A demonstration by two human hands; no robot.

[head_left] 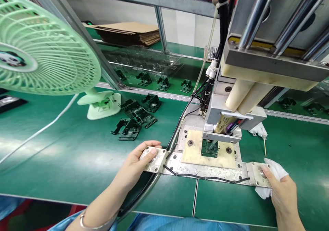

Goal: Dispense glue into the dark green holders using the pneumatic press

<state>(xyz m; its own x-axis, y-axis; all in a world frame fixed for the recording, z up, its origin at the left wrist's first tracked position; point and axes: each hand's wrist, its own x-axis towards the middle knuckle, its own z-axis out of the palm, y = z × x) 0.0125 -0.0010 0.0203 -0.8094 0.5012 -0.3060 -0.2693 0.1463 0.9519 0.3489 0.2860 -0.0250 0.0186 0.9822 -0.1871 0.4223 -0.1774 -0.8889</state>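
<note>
My left hand [140, 159] is closed round the left push-button box [155, 160] of a small press, its thumb lying over the button. On the other side, my right hand [284, 191] has its thumb on the button of the right button box [257, 173]. A crumpled white tissue [276, 171] is between that hand and the box. Between the boxes, a dark green plastic part [210, 149] sits in the cream fixture plate [194, 154]. The press head [222, 136], with labelled tubes [227, 124] in it, stands directly over the part and hides some of it.
Several dark green parts [137, 114] lie on the green table left of the press. A light green fan [51, 49] stands at the left. Black cables [180, 124] run beside the press. Behind are a clear tray [144, 59] and stacked cardboard [131, 32]. A thin stick [264, 145] lies at right.
</note>
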